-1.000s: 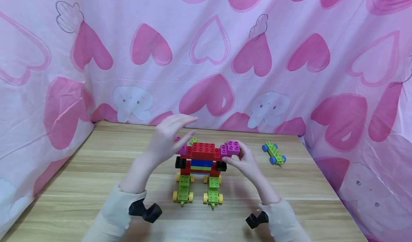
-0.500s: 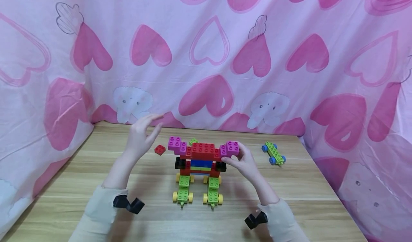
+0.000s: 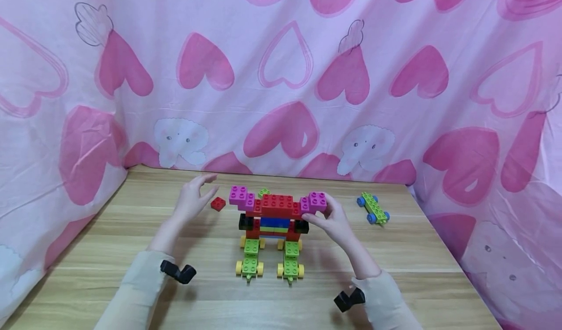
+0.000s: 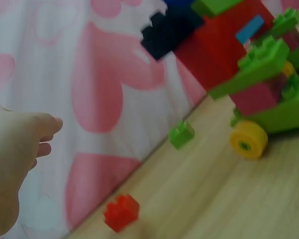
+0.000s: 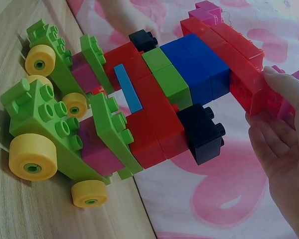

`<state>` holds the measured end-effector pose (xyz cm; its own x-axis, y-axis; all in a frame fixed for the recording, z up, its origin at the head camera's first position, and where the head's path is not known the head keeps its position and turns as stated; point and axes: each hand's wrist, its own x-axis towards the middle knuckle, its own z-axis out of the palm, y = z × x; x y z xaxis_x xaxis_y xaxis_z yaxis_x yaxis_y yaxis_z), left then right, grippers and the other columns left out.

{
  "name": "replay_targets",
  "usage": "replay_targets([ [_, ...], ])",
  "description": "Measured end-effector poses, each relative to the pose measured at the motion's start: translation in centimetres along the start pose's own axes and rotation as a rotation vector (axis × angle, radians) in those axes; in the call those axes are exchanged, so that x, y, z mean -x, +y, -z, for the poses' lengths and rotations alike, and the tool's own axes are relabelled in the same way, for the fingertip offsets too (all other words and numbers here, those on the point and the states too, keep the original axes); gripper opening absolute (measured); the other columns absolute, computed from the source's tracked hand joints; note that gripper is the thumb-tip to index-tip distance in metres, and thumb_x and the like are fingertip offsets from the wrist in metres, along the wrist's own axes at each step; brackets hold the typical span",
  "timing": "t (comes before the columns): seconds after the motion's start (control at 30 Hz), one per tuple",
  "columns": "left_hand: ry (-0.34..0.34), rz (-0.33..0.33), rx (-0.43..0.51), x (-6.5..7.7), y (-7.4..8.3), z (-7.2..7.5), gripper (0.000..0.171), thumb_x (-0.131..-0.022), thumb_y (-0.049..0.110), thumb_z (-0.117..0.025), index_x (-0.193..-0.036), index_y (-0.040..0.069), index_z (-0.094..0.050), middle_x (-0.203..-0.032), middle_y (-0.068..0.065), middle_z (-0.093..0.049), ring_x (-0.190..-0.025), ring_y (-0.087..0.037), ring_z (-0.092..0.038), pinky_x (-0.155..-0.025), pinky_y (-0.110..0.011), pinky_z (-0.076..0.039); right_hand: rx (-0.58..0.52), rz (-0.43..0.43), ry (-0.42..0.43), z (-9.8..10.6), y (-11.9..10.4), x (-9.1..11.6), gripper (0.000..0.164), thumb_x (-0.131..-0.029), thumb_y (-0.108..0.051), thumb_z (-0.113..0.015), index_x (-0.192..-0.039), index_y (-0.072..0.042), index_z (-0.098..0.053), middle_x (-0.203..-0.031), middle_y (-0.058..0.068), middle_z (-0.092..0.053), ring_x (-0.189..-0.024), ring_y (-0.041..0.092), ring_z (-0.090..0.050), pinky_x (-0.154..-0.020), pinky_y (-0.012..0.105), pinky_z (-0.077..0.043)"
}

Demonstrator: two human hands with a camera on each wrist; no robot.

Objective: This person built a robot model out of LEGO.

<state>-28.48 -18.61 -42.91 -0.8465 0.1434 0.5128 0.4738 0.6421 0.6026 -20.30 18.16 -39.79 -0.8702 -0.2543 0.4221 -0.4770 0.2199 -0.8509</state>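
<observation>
A building-block figure (image 3: 276, 205) stands mid-table on two green wheeled bases with yellow wheels. Its body is red, blue, green and black, and magenta bricks stick out at both upper ends. My right hand (image 3: 335, 223) pinches the right upper end, thumb on the near side and fingers beneath, as the right wrist view shows. Left of the figure, my left hand (image 3: 192, 198) hovers with loosely bent fingers and holds nothing. Just right of its fingertips lies a loose red brick (image 3: 218, 203), also visible in the left wrist view below the hand.
A small green brick (image 4: 181, 134) lies behind the figure, partly hidden in the head view. To the back right sits a green wheeled base (image 3: 373, 208) with blue wheels. A pink heart-patterned curtain (image 3: 281, 76) hangs round the wooden table (image 3: 131, 242).
My left hand has moved left from the figure's left magenta end, uncovering the red brick, then dropped lower beside that brick. My right hand and the figure stay in place.
</observation>
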Motion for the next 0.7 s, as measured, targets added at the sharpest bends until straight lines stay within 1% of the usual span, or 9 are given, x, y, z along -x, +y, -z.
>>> replay_targets([
  [0.2, -0.111, 0.08, 0.013, 0.4, -2.3, -0.9, 0.047, -0.091, 0.009, -0.067, -0.133, -0.006, -0.053, -0.129, -0.029, -0.058, -0.122, -0.044, -0.053, -0.107, -0.057, -0.039, -0.005, 0.007, -0.007, 0.0, 0.0, 0.0, 0.041, -0.085, -0.001, -0.073, -0.121, 0.005, -0.055, -0.108, -0.014, -0.063, -0.099, 0.003, -0.062, -0.088, 0.019, -0.053],
  [0.37, -0.199, 0.145, 0.032, 0.7, -3.9, -1.4, 0.057, -0.091, 0.015, -0.068, -0.141, -0.004, -0.046, -0.136, -0.03, -0.052, -0.129, -0.046, -0.046, -0.111, -0.059, -0.034, -0.01, 0.002, -0.011, 0.0, 0.0, -0.1, 0.042, -0.085, -0.002, -0.073, -0.122, 0.006, -0.055, -0.108, -0.013, -0.063, -0.099, 0.003, -0.062, -0.088, 0.019, -0.053],
  [0.47, -0.246, 0.161, 0.039, 0.8, -4.7, -1.8, 0.067, -0.088, 0.016, -0.073, -0.143, -0.006, -0.042, -0.138, -0.032, -0.049, -0.13, -0.048, -0.043, -0.111, -0.06, -0.032, -0.015, 0.003, -0.016, 0.0, -0.1, -0.2, 0.043, -0.085, -0.003, -0.073, -0.122, 0.007, -0.054, -0.108, -0.012, -0.064, -0.099, 0.003, -0.062, -0.088, 0.019, -0.053],
  [0.57, -0.29, 0.16, 0.043, 1.0, -5.4, -2.1, 0.076, -0.084, 0.014, -0.077, -0.145, -0.007, -0.037, -0.14, -0.034, -0.045, -0.131, -0.049, -0.041, -0.111, -0.061, -0.031, -0.019, 0.003, -0.021, 0.0, -0.1, -0.2, 0.043, -0.085, -0.003, -0.073, -0.122, 0.007, -0.055, -0.108, -0.013, -0.064, -0.099, 0.003, -0.062, -0.089, 0.019, -0.053],
  [0.7, -0.341, 0.156, 0.067, 1.2, -6.0, -2.4, 0.08, -0.083, 0.012, -0.077, -0.147, -0.008, -0.033, -0.142, -0.034, -0.044, -0.134, -0.05, -0.039, -0.113, -0.061, -0.029, -0.023, 0.01, -0.018, 0.0, 0.0, -0.1, 0.043, -0.085, -0.002, -0.073, -0.123, 0.007, -0.054, -0.108, -0.015, -0.064, -0.099, 0.003, -0.062, -0.089, 0.019, -0.053],
])
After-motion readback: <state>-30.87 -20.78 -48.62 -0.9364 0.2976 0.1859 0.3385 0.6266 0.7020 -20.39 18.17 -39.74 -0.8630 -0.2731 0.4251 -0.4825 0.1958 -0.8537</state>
